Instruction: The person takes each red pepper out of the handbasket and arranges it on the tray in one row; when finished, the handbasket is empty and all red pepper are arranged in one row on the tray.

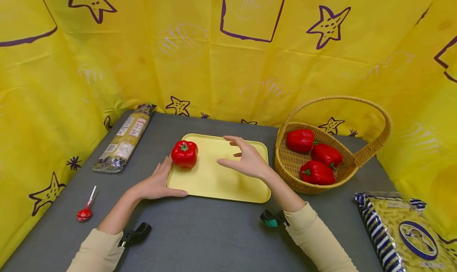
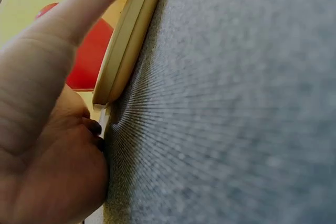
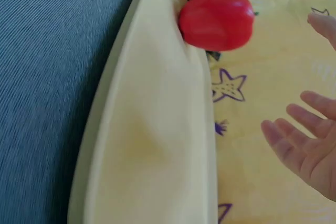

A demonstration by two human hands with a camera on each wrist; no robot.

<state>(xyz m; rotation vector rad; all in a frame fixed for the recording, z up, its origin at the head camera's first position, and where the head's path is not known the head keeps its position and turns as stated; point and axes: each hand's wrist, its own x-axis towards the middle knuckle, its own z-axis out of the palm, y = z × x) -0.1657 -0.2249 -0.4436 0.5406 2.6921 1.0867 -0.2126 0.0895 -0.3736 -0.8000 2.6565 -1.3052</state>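
A red bell pepper (image 1: 184, 154) stands stem up at the left end of a pale yellow tray (image 1: 217, 176). My left hand (image 1: 158, 184) lies at the tray's left edge, fingers pointing away along the side and thumb along the front rim. In the left wrist view the thumb (image 2: 47, 51) crosses in front of the pepper (image 2: 89, 59). Over the right part of the tray hovers my right hand (image 1: 246, 159), thumb and fingers spread apart with nothing between them. The right wrist view shows the pepper (image 3: 218, 19) at the tray's far end, away from the right hand (image 3: 310, 145).
A wicker basket (image 1: 296, 184) with a tall handle holds several red peppers (image 1: 317, 172) to the tray's right. At far left lie a long wrapped package (image 1: 126, 139) and a red lollipop (image 1: 85, 213). A pasta bag (image 1: 407, 228) lies front right. Yellow cloth (image 1: 214, 65) walls the table.
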